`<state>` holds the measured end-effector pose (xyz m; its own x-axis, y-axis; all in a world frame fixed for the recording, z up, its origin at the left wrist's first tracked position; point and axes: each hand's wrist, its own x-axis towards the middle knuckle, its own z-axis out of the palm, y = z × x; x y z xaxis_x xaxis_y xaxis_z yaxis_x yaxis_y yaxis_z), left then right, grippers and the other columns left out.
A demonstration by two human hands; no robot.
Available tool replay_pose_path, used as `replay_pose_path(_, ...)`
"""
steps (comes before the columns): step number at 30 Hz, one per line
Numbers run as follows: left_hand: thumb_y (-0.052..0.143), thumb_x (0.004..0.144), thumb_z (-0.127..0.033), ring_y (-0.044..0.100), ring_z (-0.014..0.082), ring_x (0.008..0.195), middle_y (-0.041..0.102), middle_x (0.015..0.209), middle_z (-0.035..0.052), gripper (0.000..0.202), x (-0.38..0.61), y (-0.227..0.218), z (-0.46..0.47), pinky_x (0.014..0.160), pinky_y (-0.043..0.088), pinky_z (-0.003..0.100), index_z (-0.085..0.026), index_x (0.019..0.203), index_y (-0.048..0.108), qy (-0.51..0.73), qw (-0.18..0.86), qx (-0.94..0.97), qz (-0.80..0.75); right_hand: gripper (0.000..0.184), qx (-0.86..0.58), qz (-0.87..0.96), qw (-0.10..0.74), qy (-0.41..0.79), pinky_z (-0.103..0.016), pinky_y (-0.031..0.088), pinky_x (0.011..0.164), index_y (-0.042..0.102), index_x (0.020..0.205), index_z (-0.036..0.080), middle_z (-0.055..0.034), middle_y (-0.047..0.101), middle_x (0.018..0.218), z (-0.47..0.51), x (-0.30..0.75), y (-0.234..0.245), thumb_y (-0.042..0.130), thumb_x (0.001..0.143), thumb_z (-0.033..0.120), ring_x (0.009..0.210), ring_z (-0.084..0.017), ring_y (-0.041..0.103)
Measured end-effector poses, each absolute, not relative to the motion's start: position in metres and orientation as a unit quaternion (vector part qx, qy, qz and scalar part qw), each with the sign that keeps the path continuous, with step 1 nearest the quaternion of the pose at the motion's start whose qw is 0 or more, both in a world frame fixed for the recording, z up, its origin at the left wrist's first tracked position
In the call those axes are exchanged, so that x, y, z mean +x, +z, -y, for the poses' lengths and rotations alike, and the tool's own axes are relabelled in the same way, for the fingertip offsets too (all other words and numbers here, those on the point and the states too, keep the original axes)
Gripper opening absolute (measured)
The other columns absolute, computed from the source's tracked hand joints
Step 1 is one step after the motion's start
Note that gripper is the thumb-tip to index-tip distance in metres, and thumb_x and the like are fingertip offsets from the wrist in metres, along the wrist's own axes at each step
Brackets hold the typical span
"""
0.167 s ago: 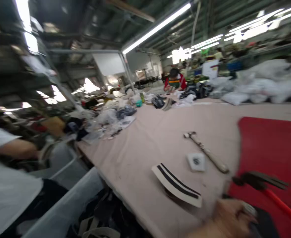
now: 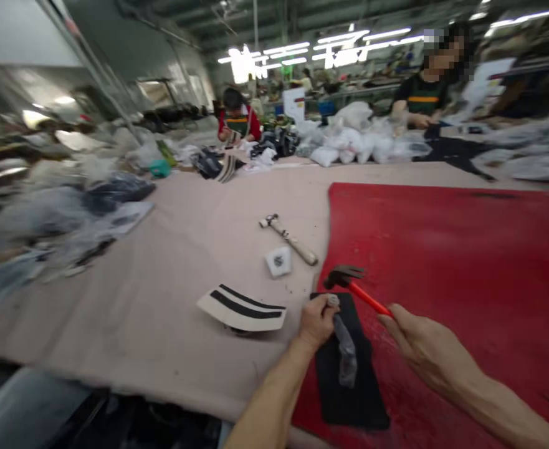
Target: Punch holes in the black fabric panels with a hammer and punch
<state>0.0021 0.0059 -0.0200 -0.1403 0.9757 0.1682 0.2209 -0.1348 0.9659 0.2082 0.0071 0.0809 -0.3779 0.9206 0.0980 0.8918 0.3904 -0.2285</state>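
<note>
My left hand [image 2: 318, 321] is closed around a short metal rod with a round, pale top [image 2: 333, 300], probably a punch; its lower end is hidden. Below the fist lies a black rectangular pad [image 2: 353, 405], and across it a greyish, crumpled strip [image 2: 348, 358] that looks wrapped in plastic. With my right hand [image 2: 428, 343] I grip the orange-red handle of a claw hammer [image 2: 344, 275]. The hammer head is just above and beside my left fist, apart from the rod's top. To the left rests a curved cream piece with black stripes [image 2: 243, 310].
A red sheet [image 2: 442, 243] covers the table's right side. A second hammer [image 2: 293, 242] and a small white packet [image 2: 278, 262] lie on the beige cloth [image 2: 199, 243]. Plastic bags [image 2: 353, 140] line the far edge. One person [image 2: 239, 118] sits opposite, another [image 2: 426, 93] farther right.
My view has swung to the right, so the table things sit farther left in the picture. My right hand and another person have come into view. My left hand still grips the rod.
</note>
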Motion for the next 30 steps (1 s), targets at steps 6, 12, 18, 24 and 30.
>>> replay_pose_path(6,0.06,0.085,-0.016,0.071,0.0222,0.085,0.077,0.09,0.005,0.018,-0.004,-0.032,-0.008,0.082,0.054,0.033,-0.024,0.094,0.074,0.535,0.332,0.57,-0.528,0.042,-0.556,0.815,0.144,0.073,-0.028,0.017,0.051,0.046,0.077,0.023,0.0011,0.048,0.054,0.001,0.201,0.114,0.024,0.102,0.049,0.042,-0.014,0.042)
replay_pose_path(12,0.065,0.081,-0.015,0.069,0.0206,0.078,0.075,0.083,0.0034,0.015,-0.003,-0.031,-0.007,0.078,0.053,0.03,-0.024,0.089,0.075,0.536,0.328,0.56,-0.54,0.042,-0.521,0.841,0.139,0.053,-0.03,0.014,0.049,0.046,0.076,0.022,0.0006,0.047,0.052,0.01,0.206,0.104,0.022,0.103,0.044,0.039,-0.013,0.035)
replay_pose_path(18,0.062,0.084,-0.014,0.07,0.0207,0.085,0.076,0.091,0.0051,0.017,-0.004,-0.033,-0.009,0.082,0.054,0.031,-0.023,0.093,0.074,0.524,0.303,0.584,-0.541,0.035,-0.524,0.81,0.26,0.049,-0.027,0.02,0.047,0.045,0.077,0.023,0.0036,0.045,0.052,0.006,0.203,0.153,0.034,0.102,0.045,0.039,-0.01,0.036)
replay_pose_path(24,0.06,0.084,-0.012,0.068,0.0163,0.074,0.074,0.08,0.0021,0.014,-0.005,-0.036,-0.009,0.073,0.052,0.026,-0.019,0.086,0.071,0.498,0.277,0.609,-0.551,0.035,-0.482,0.84,0.248,0.035,-0.027,0.014,0.044,0.046,0.074,0.022,0.0048,0.042,0.048,0.018,0.203,0.128,0.034,0.102,0.039,0.035,-0.01,0.033)
replay_pose_path(30,0.06,0.084,-0.011,0.069,0.0165,0.082,0.075,0.087,0.0018,0.016,-0.003,-0.036,-0.01,0.079,0.052,0.026,-0.021,0.09,0.071,0.499,0.278,0.608,-0.551,0.035,-0.595,0.784,0.075,0.157,-0.027,0.02,0.051,0.05,0.079,0.021,0.0001,0.053,0.056,0.006,0.23,0.08,0.033,0.1,0.044,0.046,-0.014,0.047)
